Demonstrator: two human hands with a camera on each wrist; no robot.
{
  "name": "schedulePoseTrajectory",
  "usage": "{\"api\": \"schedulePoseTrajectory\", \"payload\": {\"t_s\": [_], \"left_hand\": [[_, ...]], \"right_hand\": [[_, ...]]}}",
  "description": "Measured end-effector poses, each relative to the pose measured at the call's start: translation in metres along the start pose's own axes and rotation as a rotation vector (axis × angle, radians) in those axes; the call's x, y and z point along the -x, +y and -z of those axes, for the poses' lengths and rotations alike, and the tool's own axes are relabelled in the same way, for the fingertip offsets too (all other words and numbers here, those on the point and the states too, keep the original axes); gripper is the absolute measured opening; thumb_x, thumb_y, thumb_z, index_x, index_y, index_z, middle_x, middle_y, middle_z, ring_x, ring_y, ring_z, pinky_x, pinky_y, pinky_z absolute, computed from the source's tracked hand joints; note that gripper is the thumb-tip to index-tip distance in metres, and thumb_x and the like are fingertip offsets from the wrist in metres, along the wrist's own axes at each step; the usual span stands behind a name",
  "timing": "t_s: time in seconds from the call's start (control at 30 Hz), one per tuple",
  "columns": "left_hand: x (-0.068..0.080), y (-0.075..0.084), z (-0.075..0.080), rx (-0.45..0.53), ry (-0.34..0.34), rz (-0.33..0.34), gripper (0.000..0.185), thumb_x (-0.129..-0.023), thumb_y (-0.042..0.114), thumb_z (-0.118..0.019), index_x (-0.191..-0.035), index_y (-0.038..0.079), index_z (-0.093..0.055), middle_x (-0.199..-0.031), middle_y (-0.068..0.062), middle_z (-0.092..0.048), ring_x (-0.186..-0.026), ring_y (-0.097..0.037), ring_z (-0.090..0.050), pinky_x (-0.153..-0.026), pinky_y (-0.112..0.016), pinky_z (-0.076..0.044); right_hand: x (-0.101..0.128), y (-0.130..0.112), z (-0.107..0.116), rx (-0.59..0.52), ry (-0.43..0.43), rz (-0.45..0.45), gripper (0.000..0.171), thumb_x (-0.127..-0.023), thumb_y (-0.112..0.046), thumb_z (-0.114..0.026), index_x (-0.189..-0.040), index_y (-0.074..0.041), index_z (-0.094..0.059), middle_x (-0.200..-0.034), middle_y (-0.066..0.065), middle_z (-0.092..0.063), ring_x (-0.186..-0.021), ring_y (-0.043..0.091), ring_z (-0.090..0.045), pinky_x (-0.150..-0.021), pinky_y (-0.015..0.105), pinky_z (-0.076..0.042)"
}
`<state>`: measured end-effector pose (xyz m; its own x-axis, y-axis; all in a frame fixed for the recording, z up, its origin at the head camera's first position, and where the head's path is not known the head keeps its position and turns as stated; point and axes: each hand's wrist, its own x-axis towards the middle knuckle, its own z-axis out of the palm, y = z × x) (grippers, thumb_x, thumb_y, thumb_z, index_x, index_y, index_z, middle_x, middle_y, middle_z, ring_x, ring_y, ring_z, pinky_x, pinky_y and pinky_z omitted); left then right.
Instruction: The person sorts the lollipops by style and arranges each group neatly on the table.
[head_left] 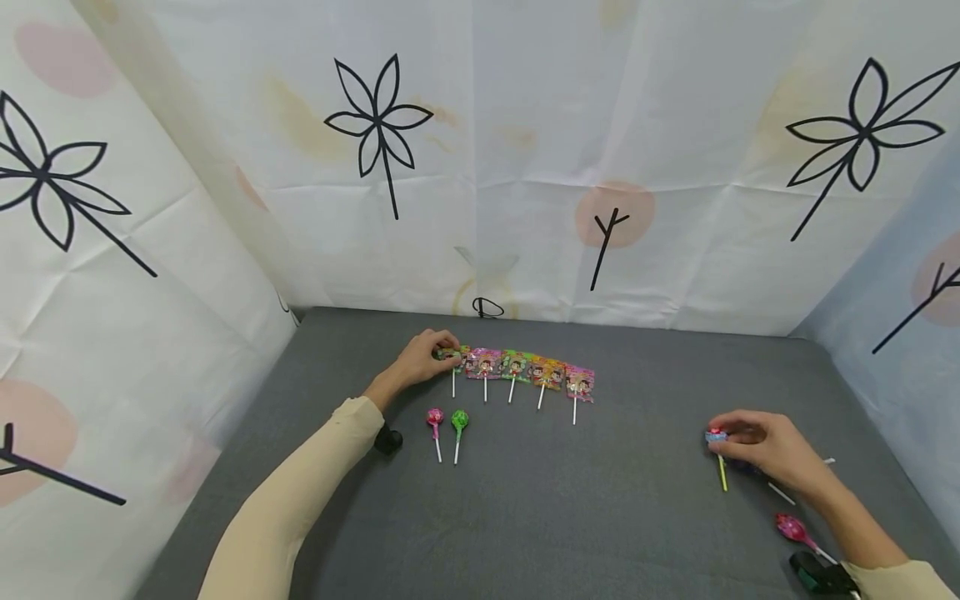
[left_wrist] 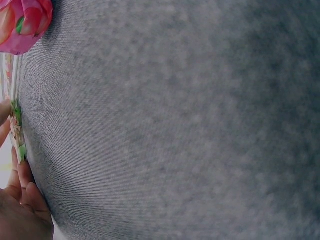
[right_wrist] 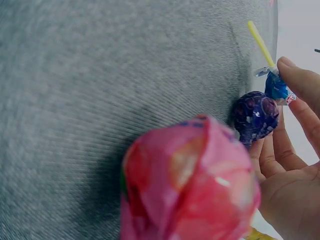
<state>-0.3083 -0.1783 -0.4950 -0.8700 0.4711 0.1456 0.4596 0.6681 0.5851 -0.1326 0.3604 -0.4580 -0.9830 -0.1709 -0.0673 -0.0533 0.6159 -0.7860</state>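
Observation:
My left hand (head_left: 420,358) is at the left end of a row of flat-wrapped lollipops, its thumb and fingers on the edges of a green-wrapped lollipop (head_left: 453,367). Beside that one, a pink-wrapped lollipop (head_left: 483,364) and several others lie with white sticks toward me. On the right, my right hand (head_left: 776,450) pinches a small blue-wrapped lollipop (right_wrist: 278,89) with a yellow stick between thumb and forefinger. Close under those fingers is a dark purple round lollipop (right_wrist: 256,116). A pink round lollipop (head_left: 792,528) lies near the right wrist, large in the right wrist view.
Two round lollipops, one pink (head_left: 435,417) and one green (head_left: 460,420), lie in front of the row, near the left wrist. White sticks show partly behind the right hand. The grey tabletop (head_left: 570,500) ends at a patterned white cloth (head_left: 525,250) at the back and sides.

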Motion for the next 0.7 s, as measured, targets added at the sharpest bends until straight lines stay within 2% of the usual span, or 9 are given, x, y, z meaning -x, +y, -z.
{"api": "schedulePoseTrajectory", "payload": {"t_s": [0.1,0.3,0.5,0.7], "left_hand": [[-0.001,-0.001,0.0,0.015,0.001,0.009,0.018,-0.096,0.016,-0.073,-0.11,0.007,-0.067,-0.111,-0.016,-0.061,-0.1,-0.033,-0.056,-0.089,-0.051,-0.046],[-0.005,-0.013,-0.005,-0.008,-0.014,0.005,0.02,-0.098,0.021,-0.072,-0.113,0.01,-0.067,-0.115,-0.016,-0.06,-0.102,-0.031,-0.056,-0.09,-0.049,-0.047],[-0.006,-0.018,-0.007,0.007,-0.01,-0.007,0.02,-0.097,0.023,-0.072,-0.112,0.011,-0.067,-0.114,-0.015,-0.06,-0.101,-0.031,-0.057,-0.089,-0.05,-0.047],[-0.006,-0.017,-0.006,0.01,-0.021,-0.005,0.02,-0.098,0.024,-0.071,-0.113,0.011,-0.067,-0.115,-0.015,-0.06,-0.102,-0.031,-0.057,-0.09,-0.049,-0.047]], "right_hand": [[0.0,-0.004,0.002,-0.011,0.008,-0.011,0.036,-0.09,-0.015,-0.08,-0.117,0.006,-0.069,-0.109,0.018,-0.069,-0.084,0.011,-0.068,-0.065,0.031,-0.055],[-0.002,-0.009,0.004,-0.002,0.015,-0.017,0.037,-0.092,-0.019,-0.079,-0.119,0.004,-0.069,-0.113,0.018,-0.069,-0.09,0.006,-0.068,-0.07,0.029,-0.056],[-0.004,-0.014,-0.001,-0.026,0.053,0.05,0.036,-0.093,-0.016,-0.077,-0.12,0.006,-0.068,-0.11,0.013,-0.07,-0.091,0.004,-0.068,-0.069,0.029,-0.056],[-0.01,-0.023,-0.009,-0.09,0.056,0.098,0.034,-0.094,-0.01,-0.076,-0.121,0.008,-0.066,-0.11,0.007,-0.071,-0.094,0.006,-0.069,-0.07,0.03,-0.056]]}}
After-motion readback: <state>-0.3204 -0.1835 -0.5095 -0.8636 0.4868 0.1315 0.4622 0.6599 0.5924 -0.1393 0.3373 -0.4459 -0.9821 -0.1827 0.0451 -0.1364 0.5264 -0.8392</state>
